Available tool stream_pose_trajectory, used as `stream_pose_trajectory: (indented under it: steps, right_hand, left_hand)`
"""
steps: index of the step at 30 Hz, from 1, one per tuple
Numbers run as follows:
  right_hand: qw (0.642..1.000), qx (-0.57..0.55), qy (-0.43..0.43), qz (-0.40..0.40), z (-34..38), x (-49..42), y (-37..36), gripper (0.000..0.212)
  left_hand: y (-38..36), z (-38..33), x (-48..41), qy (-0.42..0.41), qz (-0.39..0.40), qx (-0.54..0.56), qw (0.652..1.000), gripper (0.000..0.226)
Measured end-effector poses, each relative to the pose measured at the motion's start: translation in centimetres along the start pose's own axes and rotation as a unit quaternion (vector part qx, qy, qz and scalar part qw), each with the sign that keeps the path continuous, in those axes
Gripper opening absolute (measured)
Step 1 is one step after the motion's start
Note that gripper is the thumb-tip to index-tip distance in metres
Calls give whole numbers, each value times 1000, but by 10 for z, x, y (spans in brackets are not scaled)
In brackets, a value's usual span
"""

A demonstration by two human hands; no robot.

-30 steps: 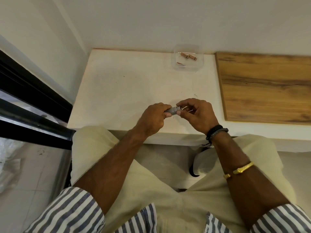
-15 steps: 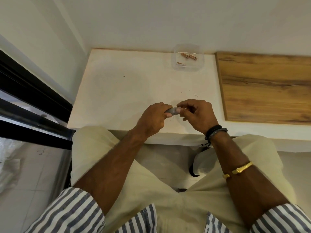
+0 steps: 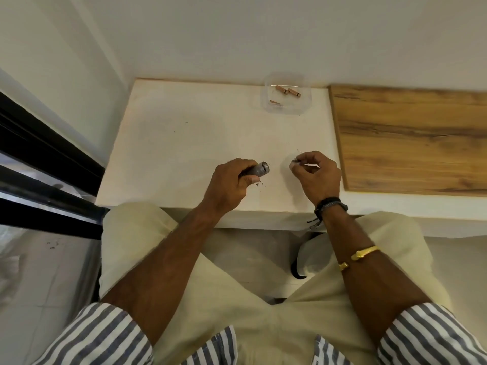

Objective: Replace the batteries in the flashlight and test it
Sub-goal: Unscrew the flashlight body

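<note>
Apart now, where joined a moment ago: left hand [image 3: 232, 180] wrapped round the flashlight [image 3: 259, 170] near the table's [image 3: 184, 143] front edge; right hand [image 3: 316, 175] pinching a small cap [image 3: 295, 161] just beside. Looks light, stiff, smooth, likely slippery; best held round the barrel. Batteries [image 3: 286, 90] in a clear tub [image 3: 305, 106] at the far edge.

Soft, even indoor light, fairly bright, fills the scene; no hard glare; the white table [image 3: 184, 143] reads flat and slightly warm; a faint highlight sits on the rim of the flashlight [image 3: 259, 170]; shadows are diffuse, darkest under the table edge; wide-angle distortion bends the borders and stretches the striped sleeves [image 3: 100, 335]; fine detail is smeared, the batteries [image 3: 287, 91] blurry.
</note>
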State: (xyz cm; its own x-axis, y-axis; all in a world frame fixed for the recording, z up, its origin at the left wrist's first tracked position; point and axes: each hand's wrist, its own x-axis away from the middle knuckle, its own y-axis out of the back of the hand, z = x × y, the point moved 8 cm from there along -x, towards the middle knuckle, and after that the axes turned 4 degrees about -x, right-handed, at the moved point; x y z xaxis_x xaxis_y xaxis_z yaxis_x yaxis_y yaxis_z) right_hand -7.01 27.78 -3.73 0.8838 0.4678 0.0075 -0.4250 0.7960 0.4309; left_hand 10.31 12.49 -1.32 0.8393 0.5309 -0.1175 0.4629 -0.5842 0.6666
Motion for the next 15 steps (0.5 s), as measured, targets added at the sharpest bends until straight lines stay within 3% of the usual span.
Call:
stream_pose_trajectory:
  steps: [5,10,15]
  right_hand:
    - [995,62,-28,-78,-16,-7,10,20]
    - [989,121,-42,-78,-19,-6,7,21]
    - [988,122,-31,-92,-12,-2,6,26]
  left_hand:
    - [4,-2,2,-5,-25,17,1000,22]
    - [1,0,2,-5,-21,23,1000,24]
    - [-3,-9,0,-45,9,-66,997,19]
